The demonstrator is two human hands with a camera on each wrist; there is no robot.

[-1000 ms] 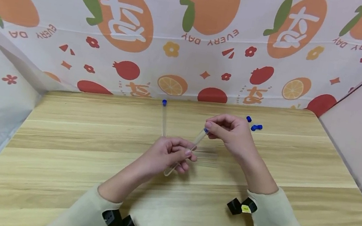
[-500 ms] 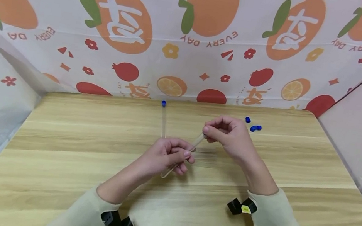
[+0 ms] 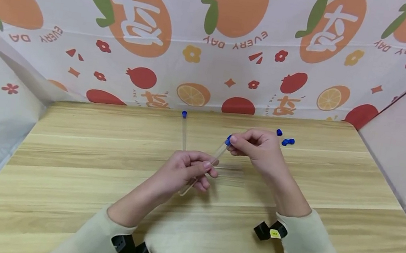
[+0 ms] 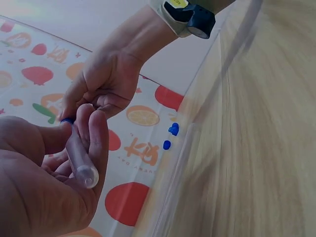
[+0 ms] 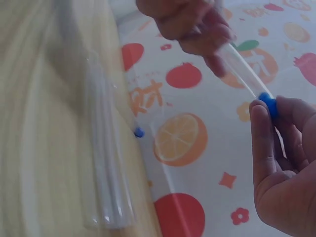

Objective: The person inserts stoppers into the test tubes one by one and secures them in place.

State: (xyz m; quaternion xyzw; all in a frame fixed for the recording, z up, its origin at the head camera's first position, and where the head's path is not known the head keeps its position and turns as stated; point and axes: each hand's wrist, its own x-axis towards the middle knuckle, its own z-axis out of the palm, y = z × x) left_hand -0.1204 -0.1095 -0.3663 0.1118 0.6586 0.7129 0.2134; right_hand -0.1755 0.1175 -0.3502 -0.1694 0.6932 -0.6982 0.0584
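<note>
Two hands share one clear, thin plastic test tube (image 3: 202, 171) above mid-table: our left hand (image 3: 185, 172) wraps its body, our right hand (image 3: 259, 146) pinches its small blue cap (image 3: 228, 140). It looks light, slick and brittle; we would grip mid-body, gently.

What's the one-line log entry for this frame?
left hand: grips test tube | right hand: pinches blue cap at tube mouth | table: capped tube, loose caps

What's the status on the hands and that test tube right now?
Left hand grips test tube mid-body. Right hand pinches blue cap at its mouth. Nothing in the way.
</note>
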